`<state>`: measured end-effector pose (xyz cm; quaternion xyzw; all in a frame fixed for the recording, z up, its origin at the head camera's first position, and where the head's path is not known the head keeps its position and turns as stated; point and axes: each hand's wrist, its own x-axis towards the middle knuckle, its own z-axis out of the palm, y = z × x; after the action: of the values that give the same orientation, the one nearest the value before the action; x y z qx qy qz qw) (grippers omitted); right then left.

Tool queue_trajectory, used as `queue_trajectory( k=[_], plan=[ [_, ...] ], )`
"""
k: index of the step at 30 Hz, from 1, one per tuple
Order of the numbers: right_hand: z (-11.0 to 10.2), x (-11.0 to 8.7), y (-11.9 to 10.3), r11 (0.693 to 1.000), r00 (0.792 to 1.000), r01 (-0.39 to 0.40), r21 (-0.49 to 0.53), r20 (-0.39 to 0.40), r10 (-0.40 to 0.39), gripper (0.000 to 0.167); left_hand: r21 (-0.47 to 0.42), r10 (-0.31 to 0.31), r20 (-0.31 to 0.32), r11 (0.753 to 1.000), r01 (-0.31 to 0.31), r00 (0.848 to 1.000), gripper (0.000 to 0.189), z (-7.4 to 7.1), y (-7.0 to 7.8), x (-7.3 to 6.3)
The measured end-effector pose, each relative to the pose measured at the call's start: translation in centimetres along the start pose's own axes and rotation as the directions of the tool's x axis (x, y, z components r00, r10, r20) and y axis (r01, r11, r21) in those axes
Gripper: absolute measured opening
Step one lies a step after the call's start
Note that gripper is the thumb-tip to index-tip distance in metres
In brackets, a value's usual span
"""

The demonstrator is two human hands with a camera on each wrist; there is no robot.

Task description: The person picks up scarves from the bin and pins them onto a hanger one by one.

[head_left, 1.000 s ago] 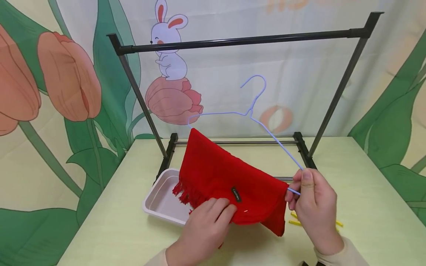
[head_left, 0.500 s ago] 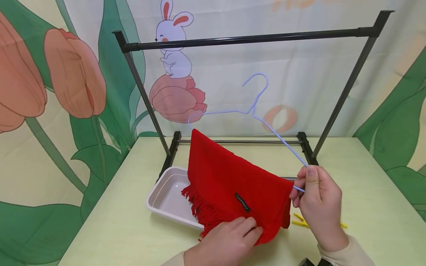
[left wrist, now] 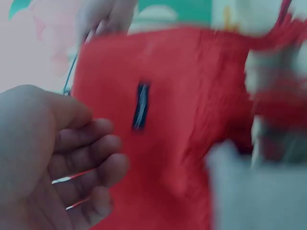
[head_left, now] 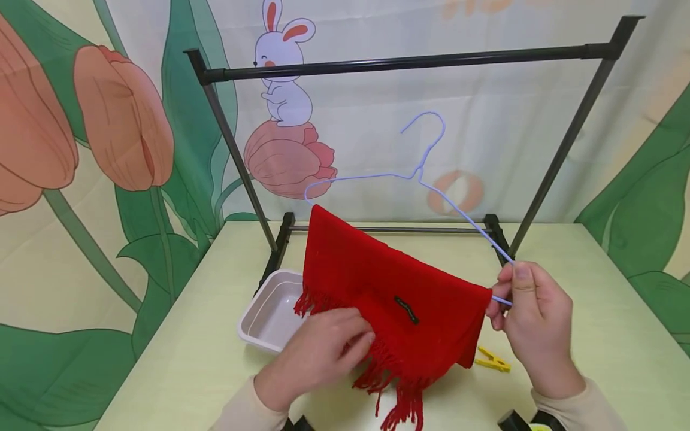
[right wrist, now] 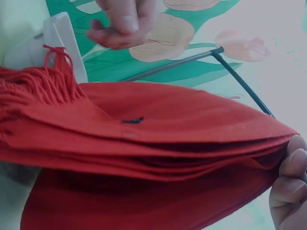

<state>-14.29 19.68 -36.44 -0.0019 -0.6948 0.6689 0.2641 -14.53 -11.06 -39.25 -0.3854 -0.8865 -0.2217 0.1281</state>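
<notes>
A red fringed scarf (head_left: 366,263) with a small dark label (head_left: 406,310) hangs folded over the lower bar of a light blue wire hanger (head_left: 463,214). My right hand (head_left: 541,326) grips the hanger's right corner, beside the scarf's folded edge, and the hanger tilts down toward it. The hook points up, below the rack's top bar. My left hand (head_left: 323,344) is in front of the scarf's lower left part, fingers loosely curled and holding nothing. In the right wrist view, a gap shows between the left hand (right wrist: 125,24) and the cloth. Fringe dangles from the scarf's lower edge.
A black rack (head_left: 404,63) stands on the pale green table (head_left: 183,353) behind the scarf. Left of centre is a pale plastic tray (head_left: 269,323), partly covered by scarf and hand. A yellow clothespin (head_left: 492,360) lies near the right wrist. A printed curtain hangs behind.
My left hand has let go of the scarf's lower part and moved left. The front layer's fringe now hangs lower. My right hand and the hanger have shifted slightly right.
</notes>
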Motion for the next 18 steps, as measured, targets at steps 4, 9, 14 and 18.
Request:
queue_trajectory(
  k=[4,9,14,18],
  plan=[
    [-0.8,0.9,-0.7,0.996,1.0,-0.008,0.086,0.005,0.008,0.031,-0.047,-0.12,-0.161,0.992,0.114,0.98,0.007,-2.6,-2.1,0.4],
    [-2.4,2.4,-1.8,0.981,0.999,-0.011,0.195,0.042,0.002,0.03,-0.113,-0.215,-0.296,0.975,0.19,0.931,0.009,-5.0,-3.8,1.0],
    [-4.3,3.7,-2.2,0.959,0.993,-0.019,0.283,0.121,-0.016,0.03,-0.245,-0.38,-0.321,0.918,0.312,0.867,0.012,-6.2,-4.6,1.9],
    [-5.6,4.8,-1.7,0.935,0.981,-0.057,0.351,0.191,-0.012,0.029,-0.349,-0.473,-0.331,0.865,0.359,0.817,0.021,-6.9,-5.1,3.0]
  ],
)
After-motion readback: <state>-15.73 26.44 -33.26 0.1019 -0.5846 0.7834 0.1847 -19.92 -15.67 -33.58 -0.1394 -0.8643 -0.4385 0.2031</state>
